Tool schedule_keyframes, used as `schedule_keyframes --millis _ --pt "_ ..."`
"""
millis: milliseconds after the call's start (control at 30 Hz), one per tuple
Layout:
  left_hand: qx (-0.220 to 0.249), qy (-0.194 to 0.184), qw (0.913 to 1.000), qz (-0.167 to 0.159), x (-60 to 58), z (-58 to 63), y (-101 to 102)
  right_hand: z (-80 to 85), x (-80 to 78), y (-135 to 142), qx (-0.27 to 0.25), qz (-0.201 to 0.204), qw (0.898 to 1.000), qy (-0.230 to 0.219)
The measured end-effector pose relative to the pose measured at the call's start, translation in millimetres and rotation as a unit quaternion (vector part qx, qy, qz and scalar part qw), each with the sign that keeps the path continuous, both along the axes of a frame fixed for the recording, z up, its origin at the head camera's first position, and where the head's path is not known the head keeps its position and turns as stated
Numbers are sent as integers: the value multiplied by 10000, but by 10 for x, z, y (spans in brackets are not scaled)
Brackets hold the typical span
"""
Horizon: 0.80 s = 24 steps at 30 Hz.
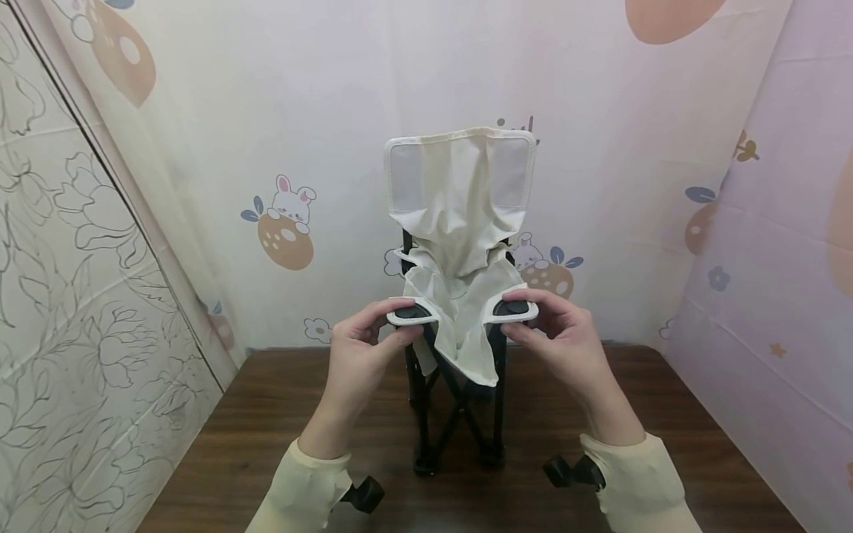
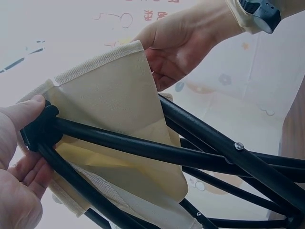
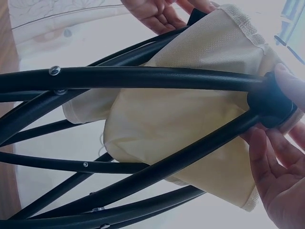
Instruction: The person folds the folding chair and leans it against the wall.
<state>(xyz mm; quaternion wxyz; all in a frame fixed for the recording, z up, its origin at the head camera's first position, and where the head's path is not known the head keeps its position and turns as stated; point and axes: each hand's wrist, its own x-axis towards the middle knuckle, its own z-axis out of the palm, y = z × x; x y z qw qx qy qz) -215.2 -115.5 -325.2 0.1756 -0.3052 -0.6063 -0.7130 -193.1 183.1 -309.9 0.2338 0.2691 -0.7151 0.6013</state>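
A small folding chair (image 1: 460, 200) with cream fabric and a black tube frame (image 1: 460, 407) stands upright, partly folded, on the table. My left hand (image 1: 363, 348) pinches its left front corner, thumb and fingers around the black plastic cap (image 1: 413, 312). The opposite front corner, with a matching black cap (image 1: 512, 307), is pinched by my right hand (image 1: 556, 337). Between the hands the seat fabric (image 1: 460, 318) sags in a fold. In the left wrist view, the black joint (image 2: 43, 126) sits between thumb and fingers. The right wrist view shows the other joint (image 3: 270, 100) gripped likewise.
The chair's feet (image 1: 425, 463) rest on a dark brown wooden table (image 1: 280, 444). Behind hangs a pale curtain (image 1: 333, 96) printed with rabbits and carrots. A panel with line-drawn flowers (image 1: 87, 259) stands at the left. Black wrist devices (image 1: 366, 494) stick out from both sleeves.
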Motion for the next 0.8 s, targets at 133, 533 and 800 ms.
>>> schedule_keyframes --millis 133,533,800 --pt "-7 47 10000 27 -2 4 6 10 -7 -9 -18 28 10000 4" --pt "33 85 10000 13 -10 25 14 22 -32 -38 -124 226 9995 161" --pt "-14 45 10000 -17 -15 30 11 31 -41 -62 -61 165 9998 134"
